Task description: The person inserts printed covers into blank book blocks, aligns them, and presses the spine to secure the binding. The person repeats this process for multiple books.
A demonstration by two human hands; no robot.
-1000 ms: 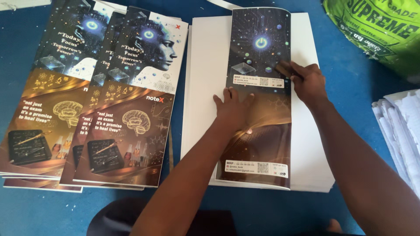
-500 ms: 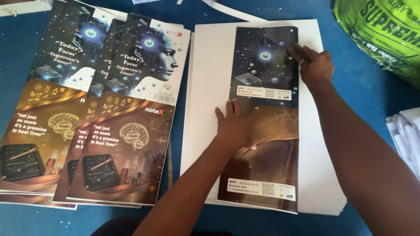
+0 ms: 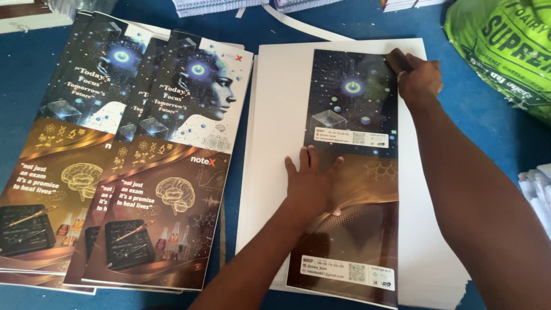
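Note:
A tall printed cover sheet (image 3: 351,103), dark blue above and brown-gold below, lies on a stack of white sheets (image 3: 275,115) on the blue surface. My left hand (image 3: 313,181) lies flat with fingers spread on the middle of the cover, pressing it down. My right hand (image 3: 419,77) is at the cover's top right corner, closed on a small dark block (image 3: 397,59) that rests against the sheet's edge.
Left of the white stack lie overlapping printed covers (image 3: 166,172) showing a face and a brain. A green sack (image 3: 505,46) sits at the top right. White paper stacks (image 3: 536,192) lie at the right edge, more stacks along the top.
My right hand has slid with the dark block up the cover's right edge from its middle to the top corner. The left hand stays flat on the cover.

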